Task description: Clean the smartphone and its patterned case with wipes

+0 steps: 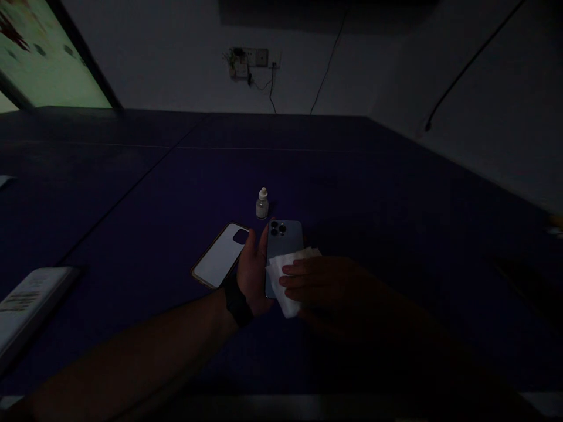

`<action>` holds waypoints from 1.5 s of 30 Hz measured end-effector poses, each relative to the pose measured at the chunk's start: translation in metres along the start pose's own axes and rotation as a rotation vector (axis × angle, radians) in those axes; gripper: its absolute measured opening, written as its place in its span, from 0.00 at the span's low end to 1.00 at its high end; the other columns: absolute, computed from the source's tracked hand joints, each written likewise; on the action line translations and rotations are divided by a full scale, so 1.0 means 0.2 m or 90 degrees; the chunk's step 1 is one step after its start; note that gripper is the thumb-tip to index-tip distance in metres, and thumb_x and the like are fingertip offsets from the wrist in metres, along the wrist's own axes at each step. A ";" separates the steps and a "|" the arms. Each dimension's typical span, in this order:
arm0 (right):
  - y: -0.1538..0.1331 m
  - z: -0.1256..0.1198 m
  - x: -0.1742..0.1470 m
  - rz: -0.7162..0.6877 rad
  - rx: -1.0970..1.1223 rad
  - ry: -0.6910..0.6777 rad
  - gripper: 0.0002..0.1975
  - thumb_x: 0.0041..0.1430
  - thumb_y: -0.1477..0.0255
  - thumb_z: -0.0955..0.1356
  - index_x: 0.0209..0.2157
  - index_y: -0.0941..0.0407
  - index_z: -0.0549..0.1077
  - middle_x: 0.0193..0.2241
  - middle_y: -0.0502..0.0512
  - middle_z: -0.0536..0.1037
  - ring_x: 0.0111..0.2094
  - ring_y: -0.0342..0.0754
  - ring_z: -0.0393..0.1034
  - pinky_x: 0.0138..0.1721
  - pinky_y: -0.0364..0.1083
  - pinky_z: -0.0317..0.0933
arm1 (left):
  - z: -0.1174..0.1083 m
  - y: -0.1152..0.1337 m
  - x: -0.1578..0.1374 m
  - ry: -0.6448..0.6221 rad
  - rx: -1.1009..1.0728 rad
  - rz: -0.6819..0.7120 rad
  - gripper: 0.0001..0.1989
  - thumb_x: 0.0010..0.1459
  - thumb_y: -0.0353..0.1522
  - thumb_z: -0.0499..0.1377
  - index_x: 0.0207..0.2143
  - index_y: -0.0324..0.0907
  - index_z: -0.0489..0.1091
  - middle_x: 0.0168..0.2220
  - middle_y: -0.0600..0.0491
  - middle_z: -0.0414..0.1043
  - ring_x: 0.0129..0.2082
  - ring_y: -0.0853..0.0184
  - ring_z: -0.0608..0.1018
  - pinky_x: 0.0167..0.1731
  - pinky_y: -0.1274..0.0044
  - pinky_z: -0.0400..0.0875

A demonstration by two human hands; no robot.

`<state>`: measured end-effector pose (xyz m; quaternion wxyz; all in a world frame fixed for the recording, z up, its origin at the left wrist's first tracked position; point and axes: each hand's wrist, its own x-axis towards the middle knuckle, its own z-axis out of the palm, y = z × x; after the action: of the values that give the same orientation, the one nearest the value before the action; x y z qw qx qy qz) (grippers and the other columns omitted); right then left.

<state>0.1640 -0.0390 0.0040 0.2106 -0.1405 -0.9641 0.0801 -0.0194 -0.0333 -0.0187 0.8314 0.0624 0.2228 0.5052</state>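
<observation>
A phone [284, 239] is resting in the person's left grip [254, 272], its back facing up and its camera lenses [274, 225] sitting at the far end, above the worktop [176, 187] near the middle of the view. The left grip is grasping the phone along its left side, the thumb pointing up and away, and a dark watch [237, 302] is circling that wrist. The right grip [325, 281] is reaching in from the other side, its fingers lying extended over a folded white tissue [276, 272] that is covering the lower part of the phone's back and hanging past its near right edge; its thumb is disappearing into shadow, so I cannot tell whether it is pinching the tissue or only pressing it. Just left of the left grip, a phone case [220, 255] with a gold-toned rim is lying at a slant, its camera opening [240, 236] pointing toward the thumb. A small white-topped bottle [261, 208] is standing upright just beyond the phone. Farther left, a white box [29, 299] is lying partly out of view. Behind everything, wall sockets [250, 57] are holding plugs and cords, and pale light is coming through a patterned window [57, 64].
</observation>
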 end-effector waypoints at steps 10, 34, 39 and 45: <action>0.01 0.00 0.00 -0.008 -0.039 0.030 0.15 0.72 0.65 0.66 0.49 0.61 0.79 0.50 0.60 0.84 0.55 0.53 0.78 0.55 0.52 0.73 | 0.01 0.00 0.00 0.003 0.008 -0.009 0.33 0.71 0.53 0.41 0.71 0.52 0.56 0.46 0.46 0.77 0.34 0.61 0.79 0.42 0.66 0.73; 0.02 -0.01 0.00 -0.013 -0.082 0.048 0.13 0.71 0.69 0.65 0.48 0.60 0.79 0.50 0.60 0.84 0.53 0.51 0.79 0.54 0.51 0.73 | 0.02 0.00 0.00 0.000 0.011 -0.003 0.32 0.71 0.52 0.39 0.71 0.51 0.56 0.48 0.44 0.77 0.36 0.59 0.80 0.41 0.65 0.74; 0.01 -0.01 0.01 -0.001 -0.048 0.032 0.13 0.71 0.68 0.65 0.47 0.58 0.80 0.48 0.57 0.85 0.53 0.51 0.79 0.53 0.50 0.74 | 0.02 0.00 -0.01 0.007 0.004 -0.013 0.32 0.71 0.53 0.40 0.70 0.53 0.57 0.48 0.45 0.77 0.34 0.59 0.80 0.41 0.64 0.74; 0.02 -0.02 -0.01 0.020 -0.069 0.046 0.12 0.70 0.71 0.66 0.46 0.58 0.81 0.46 0.58 0.86 0.51 0.51 0.80 0.52 0.52 0.74 | 0.02 0.00 -0.01 0.005 -0.004 0.000 0.32 0.71 0.53 0.40 0.71 0.53 0.56 0.51 0.44 0.77 0.37 0.58 0.80 0.43 0.64 0.74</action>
<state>0.1679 -0.0360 0.0069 0.2361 -0.1699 -0.9564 0.0261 -0.0176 -0.0346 -0.0146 0.8306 0.0578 0.2241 0.5065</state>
